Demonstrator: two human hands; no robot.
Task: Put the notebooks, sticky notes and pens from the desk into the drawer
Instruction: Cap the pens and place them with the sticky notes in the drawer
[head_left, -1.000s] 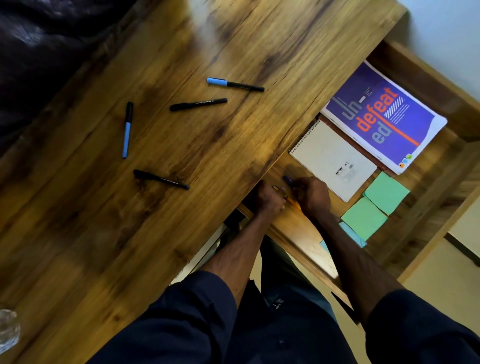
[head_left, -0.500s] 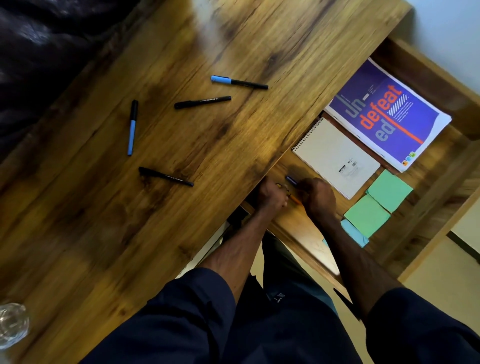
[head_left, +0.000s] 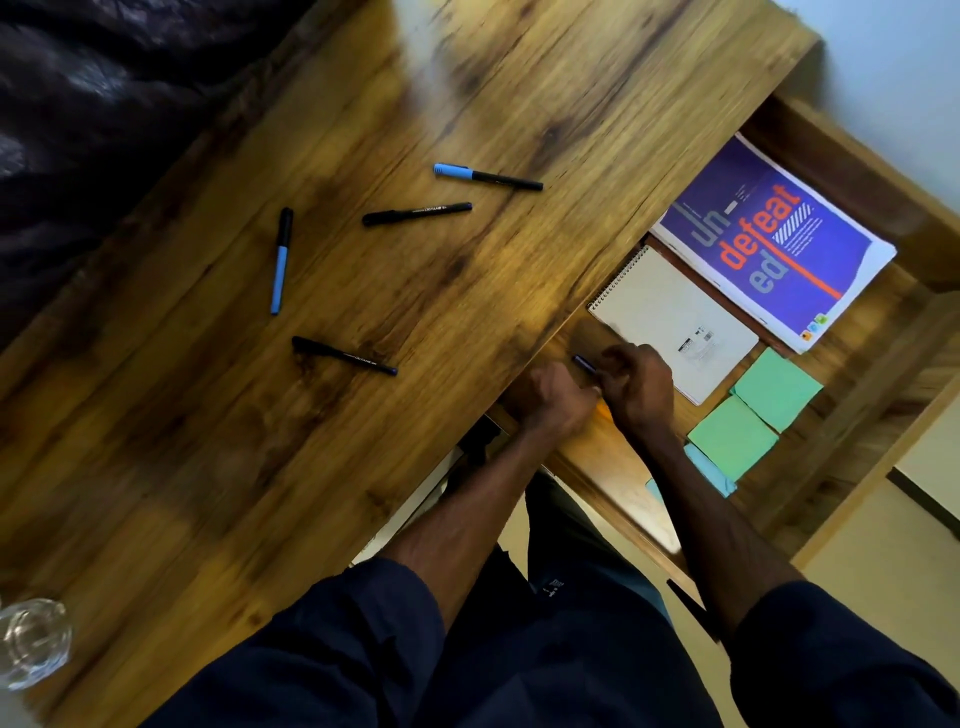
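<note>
The hands meet just beside the near corner of the spiral notebook (head_left: 675, 322), which lies in the open drawer (head_left: 836, 156). The right hand (head_left: 641, 389) has its fingers curled round a dark pen (head_left: 584, 362), whose bluish end sticks out toward the counter (head_left: 467, 78) edge, away from the notebook. The left hand (head_left: 553, 400) is a closed fist touching the right hand on the side away from the notebook. I cannot tell whether it grips anything.

A purple notebook (head_left: 779, 239) lies just beyond the spiral notebook, deeper in the drawer. To the notebook's right lie 2 green sticky-note pads (head_left: 776, 389) (head_left: 732, 436), overlapping at a corner, with a blue pad (head_left: 711, 470) just past them, partly under the right forearm.

4 pens lie on the counter, all well to the left of the spiral notebook. They are a blue-capped pen (head_left: 488, 176), a black pen (head_left: 415, 214), a blue-bodied pen (head_left: 280, 260) and a second black pen (head_left: 343, 355). The second black pen is the closest to the hands.

A glass (head_left: 31, 642) stands at the counter's far-left near edge, the farthest of all from the notebook.
</note>
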